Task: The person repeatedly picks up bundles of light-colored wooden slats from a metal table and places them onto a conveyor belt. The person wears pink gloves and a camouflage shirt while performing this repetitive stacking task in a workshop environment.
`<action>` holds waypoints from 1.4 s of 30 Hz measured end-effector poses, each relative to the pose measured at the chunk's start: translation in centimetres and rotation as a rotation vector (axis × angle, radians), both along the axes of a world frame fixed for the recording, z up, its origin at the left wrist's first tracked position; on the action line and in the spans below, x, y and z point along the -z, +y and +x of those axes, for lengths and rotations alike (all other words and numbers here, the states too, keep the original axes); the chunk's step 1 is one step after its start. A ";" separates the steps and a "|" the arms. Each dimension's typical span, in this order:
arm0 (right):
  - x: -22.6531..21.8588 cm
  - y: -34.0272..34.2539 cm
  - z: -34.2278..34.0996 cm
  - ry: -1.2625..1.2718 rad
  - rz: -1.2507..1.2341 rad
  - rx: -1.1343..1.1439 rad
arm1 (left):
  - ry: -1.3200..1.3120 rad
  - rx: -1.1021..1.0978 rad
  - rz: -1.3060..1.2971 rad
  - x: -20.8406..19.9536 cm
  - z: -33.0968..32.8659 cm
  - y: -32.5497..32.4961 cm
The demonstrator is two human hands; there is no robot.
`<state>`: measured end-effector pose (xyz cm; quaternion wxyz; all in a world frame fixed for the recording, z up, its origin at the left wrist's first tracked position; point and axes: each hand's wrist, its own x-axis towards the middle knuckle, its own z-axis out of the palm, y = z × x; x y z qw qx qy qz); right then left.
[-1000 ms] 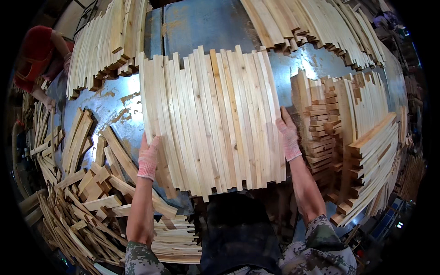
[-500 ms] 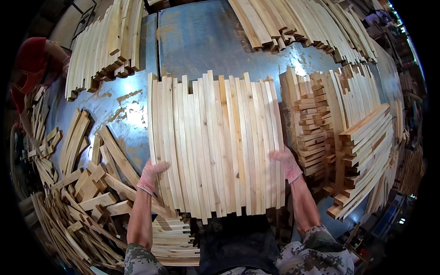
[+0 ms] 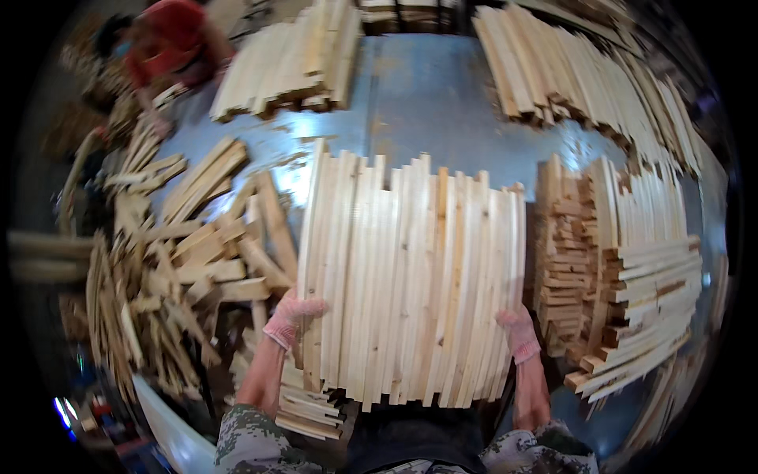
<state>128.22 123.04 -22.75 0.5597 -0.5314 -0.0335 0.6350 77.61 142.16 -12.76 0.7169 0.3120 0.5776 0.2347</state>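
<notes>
A wide row of pale wooden strips [image 3: 407, 276], laid side by side with uneven ends, lies between my hands in front of me. My left hand [image 3: 294, 317], in a pink knit glove, presses against its left edge with the thumb over the top. At the right edge my right hand [image 3: 519, 333], gloved alike, grips the same way, thumb on top. The fingers of both hands are hidden beneath or behind the outer strips. The row's near ends overhang toward my dark apron [image 3: 414, 438].
Jumbled offcuts [image 3: 205, 253] lie on the left. Stacked strips [image 3: 580, 268] stand close on the right, with more bundles at the far left [image 3: 288, 59] and far right [image 3: 553, 71] of the metal table [image 3: 426, 87]. A person in red [image 3: 170, 47] bends at the far left.
My view has swung left, so the table and stacks appear shifted right. Both hands keep their grip on the strips. The person in red now shows more fully.
</notes>
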 end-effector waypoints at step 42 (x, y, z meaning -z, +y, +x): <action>-22.2 -38.8 -72.9 -0.151 0.312 -1.591 | 0.188 -1.576 0.235 -15.6 -34.9 -109.4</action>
